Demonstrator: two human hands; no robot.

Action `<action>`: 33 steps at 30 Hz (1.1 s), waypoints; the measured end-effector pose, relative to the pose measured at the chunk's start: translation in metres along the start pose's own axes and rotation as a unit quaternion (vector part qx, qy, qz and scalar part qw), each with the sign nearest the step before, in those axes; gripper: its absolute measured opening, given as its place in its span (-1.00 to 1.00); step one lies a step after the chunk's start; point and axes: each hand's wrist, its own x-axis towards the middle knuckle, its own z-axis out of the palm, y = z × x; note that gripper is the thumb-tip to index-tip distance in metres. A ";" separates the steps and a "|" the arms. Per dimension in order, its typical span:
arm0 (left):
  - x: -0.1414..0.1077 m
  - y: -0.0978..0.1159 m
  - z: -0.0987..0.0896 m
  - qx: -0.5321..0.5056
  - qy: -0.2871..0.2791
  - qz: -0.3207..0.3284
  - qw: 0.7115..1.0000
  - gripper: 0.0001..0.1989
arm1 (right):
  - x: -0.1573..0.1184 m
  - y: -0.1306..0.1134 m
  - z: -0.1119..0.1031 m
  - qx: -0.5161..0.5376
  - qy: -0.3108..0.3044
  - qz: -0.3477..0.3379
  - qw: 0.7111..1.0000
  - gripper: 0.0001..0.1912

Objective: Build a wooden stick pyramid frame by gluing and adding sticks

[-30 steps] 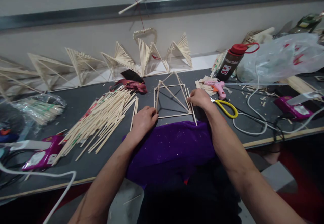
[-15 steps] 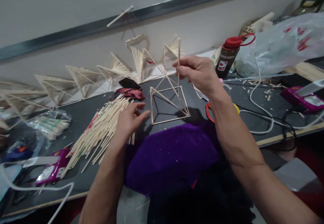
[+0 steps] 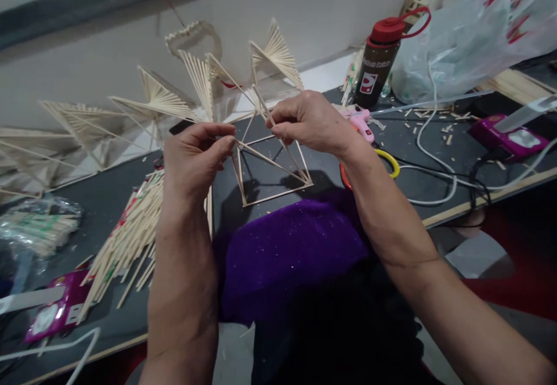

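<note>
A stick frame (image 3: 278,193) with a four-sided base and slanting sticks stands on the dark table before me. My left hand (image 3: 195,155) pinches the frame's upper left corner between thumb and fingers. Above the frame's right part, my right hand (image 3: 304,121) grips a loose thin stick (image 3: 261,101) that slants down toward the lower right corner. Whether that stick touches the corner is hard to tell. A pile of loose sticks (image 3: 126,234) lies left of the frame, partly behind my left forearm.
Fan-shaped stick structures (image 3: 161,103) line the wall. On the right are a dark bottle with a red cap (image 3: 378,63), a pink glue gun (image 3: 363,125), yellow-and-red scissors (image 3: 387,161), a white cable (image 3: 452,176) and a plastic bag (image 3: 470,36). Purple cloth (image 3: 291,245) hangs at the table's front.
My left hand has moved up from beside the stick pile and closed on the frame's corner. The stick in my right hand has tilted from upright and come lower. The view has shifted.
</note>
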 end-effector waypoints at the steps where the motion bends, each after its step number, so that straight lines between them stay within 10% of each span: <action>1: 0.001 -0.001 0.002 -0.018 0.027 0.015 0.999 -0.79 | -0.002 0.002 0.002 -0.008 0.000 0.004 1.000 -0.81; 33: 0.002 -0.007 0.000 -0.103 0.016 -0.012 0.995 -0.70 | 0.000 0.004 0.031 -0.121 -0.062 -0.004 0.991 -0.69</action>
